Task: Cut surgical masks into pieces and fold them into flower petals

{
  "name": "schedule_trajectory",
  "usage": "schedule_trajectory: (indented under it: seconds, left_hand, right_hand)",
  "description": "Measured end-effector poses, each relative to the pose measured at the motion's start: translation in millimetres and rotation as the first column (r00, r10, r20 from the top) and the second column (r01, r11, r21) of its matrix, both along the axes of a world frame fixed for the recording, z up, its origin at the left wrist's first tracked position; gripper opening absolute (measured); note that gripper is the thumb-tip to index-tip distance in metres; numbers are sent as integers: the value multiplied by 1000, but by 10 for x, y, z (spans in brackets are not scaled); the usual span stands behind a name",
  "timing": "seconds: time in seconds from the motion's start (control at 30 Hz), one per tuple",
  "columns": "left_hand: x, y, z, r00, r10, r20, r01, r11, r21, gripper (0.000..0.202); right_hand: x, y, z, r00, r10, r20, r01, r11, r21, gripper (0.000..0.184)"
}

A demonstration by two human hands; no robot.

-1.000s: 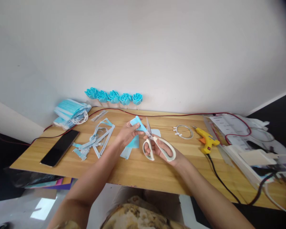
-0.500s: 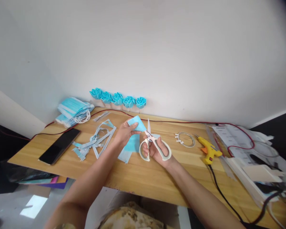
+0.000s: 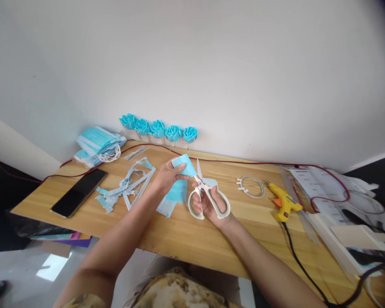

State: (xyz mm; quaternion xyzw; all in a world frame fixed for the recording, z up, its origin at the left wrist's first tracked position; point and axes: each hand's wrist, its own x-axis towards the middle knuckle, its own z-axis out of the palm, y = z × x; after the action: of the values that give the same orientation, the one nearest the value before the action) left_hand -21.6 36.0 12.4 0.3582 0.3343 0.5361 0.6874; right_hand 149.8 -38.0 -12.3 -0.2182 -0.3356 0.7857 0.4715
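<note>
Left hand (image 3: 167,179): I see it pinching the blue piece (image 3: 186,165) over the table's (image 3: 186,239) middle.
Scissors (image 3: 201,184): right hand (image 3: 211,210) curled through loops, blades parted; cutting unfinished, I judge.
Flowers (image 3: 158,128): five formed, back edge.
Masks (image 3: 98,140): stacked, back-left corner.

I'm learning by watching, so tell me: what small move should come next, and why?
Probably squeeze the white-handled scissors shut on the blue piece. The right hand has them with blades apart at the piece's lower corner, while the left hand grips the piece from the other side.
</note>
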Motion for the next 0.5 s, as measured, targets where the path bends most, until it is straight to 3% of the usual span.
schedule_trajectory:
  seconds: [0.5]
  left_hand:
    - [-8,10,-1,998,-51,-44,50,999,-11,37]
  right_hand:
    - [11,-46,-5,999,-26,22,26,1000,-17,55]
